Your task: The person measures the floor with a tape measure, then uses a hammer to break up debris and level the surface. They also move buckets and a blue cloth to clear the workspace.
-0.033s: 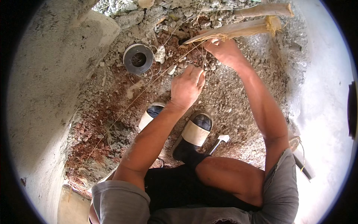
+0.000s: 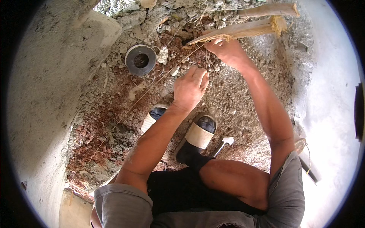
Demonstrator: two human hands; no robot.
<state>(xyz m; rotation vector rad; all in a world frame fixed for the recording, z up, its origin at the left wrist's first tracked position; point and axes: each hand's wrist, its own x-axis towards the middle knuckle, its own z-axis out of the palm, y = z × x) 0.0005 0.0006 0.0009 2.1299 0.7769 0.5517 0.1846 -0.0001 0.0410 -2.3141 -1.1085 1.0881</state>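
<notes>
A thin pale string [image 2: 185,59] stretches diagonally from the pointed end of a split wooden stake [image 2: 243,31] down to the lower left. My left hand [image 2: 190,89] is closed, back upward, pinching a strand of string that rises toward the stake. Just under the stake's tip, my right hand [image 2: 228,53] has its thumb and fingers drawn together around the string; the stake partly hides those fingertips. Left of both hands, a dark grey spool [image 2: 148,67] with a pale rim lies on the soil, loose loops of string around it.
Another piece of wood [image 2: 266,10] lies beyond the stake. Near my sandalled foot [image 2: 199,135] is a hammer-like tool [image 2: 228,141] with a pale metal head. A concrete wall [image 2: 45,83] stands at left, a pale wall [image 2: 330,114] at right. Rubble and reddish soil [image 2: 99,140] cover the ground.
</notes>
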